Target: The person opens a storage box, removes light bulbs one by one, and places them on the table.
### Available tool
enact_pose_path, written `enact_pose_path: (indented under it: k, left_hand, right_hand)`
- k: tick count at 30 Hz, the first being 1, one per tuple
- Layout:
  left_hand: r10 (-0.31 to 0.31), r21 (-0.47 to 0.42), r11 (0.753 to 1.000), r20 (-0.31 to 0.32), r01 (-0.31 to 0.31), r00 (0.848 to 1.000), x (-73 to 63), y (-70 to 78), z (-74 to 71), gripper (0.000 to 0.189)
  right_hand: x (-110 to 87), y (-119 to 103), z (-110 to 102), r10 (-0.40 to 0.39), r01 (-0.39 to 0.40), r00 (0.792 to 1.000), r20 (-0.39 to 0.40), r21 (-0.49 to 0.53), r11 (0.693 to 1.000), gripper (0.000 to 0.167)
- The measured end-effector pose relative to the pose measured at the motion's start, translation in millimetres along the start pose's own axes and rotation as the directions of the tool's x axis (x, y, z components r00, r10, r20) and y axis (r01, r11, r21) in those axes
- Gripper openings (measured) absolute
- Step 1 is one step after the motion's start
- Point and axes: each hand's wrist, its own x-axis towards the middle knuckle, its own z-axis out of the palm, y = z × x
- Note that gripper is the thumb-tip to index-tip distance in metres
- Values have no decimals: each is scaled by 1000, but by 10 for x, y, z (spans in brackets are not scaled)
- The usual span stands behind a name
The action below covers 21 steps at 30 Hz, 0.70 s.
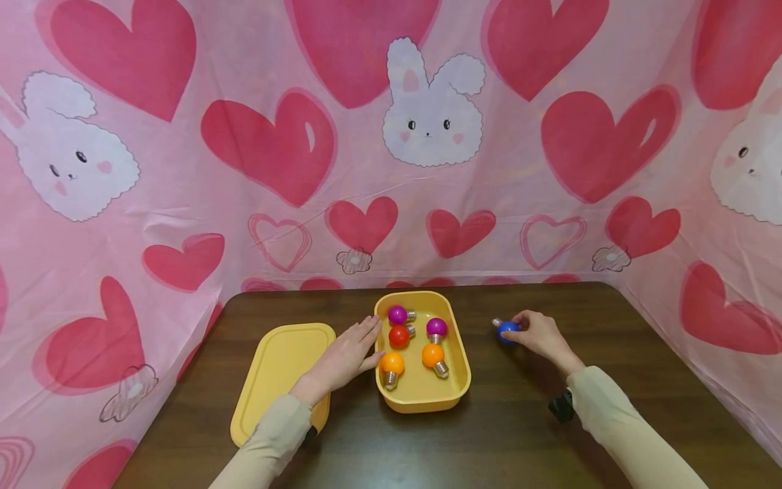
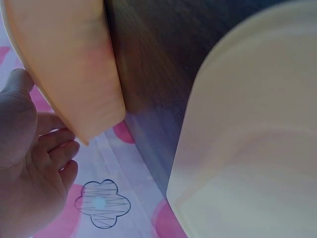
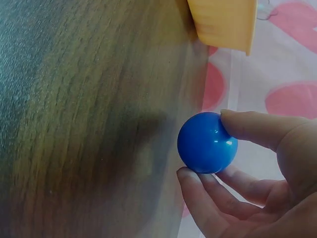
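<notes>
One pink cloth backdrop, creased, printed with red hearts and three fluffy-edged white rabbit faces; one dark-brown wood-grain table before it, rounded at the far corners; one deep yellow rounded-rectangular box, smooth-walled, near the table's middle; one flat yellow rounded-rectangular lid, with a raised border, lying left of the box, apart from it.

Two pale cream sleeves, one per arm; two hands: the left hand extended, fingers together and nearly straight, thumb spread, touching the box's left rim; the right hand narrowed to a pinch, thumb against fingers, holding one bulb.

Bulbs, six in all; each head a glossy ball, the bases silvery, ribbed like screws; five lie in the box, one is out.

In the box: two orange ball-shaped bulbs in the nearer half, one left, one right; two purple ball-shaped bulbs, one at the far left, one at the right; one red ball-shaped bulb on the left, between purple and orange.

Outside: one blue ball-shaped bulb, in the right hand's fingertips, right of the box; whether it touches the table, cannot tell.
</notes>
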Motion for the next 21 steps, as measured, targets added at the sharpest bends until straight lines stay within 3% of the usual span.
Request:
enact_pose_path:
  k: [5,21]
  left_hand:
    - [20,23,1000,-31,-20,999,-7,-8,16,62]
    - [21,8,1000,-31,-21,999,-6,-16,24,62]
  right_hand:
    - [25,12,24,30,-30,999,15,-8,1000,52]
    - [48,48,61,41,-41,998,37,-20,999,52]
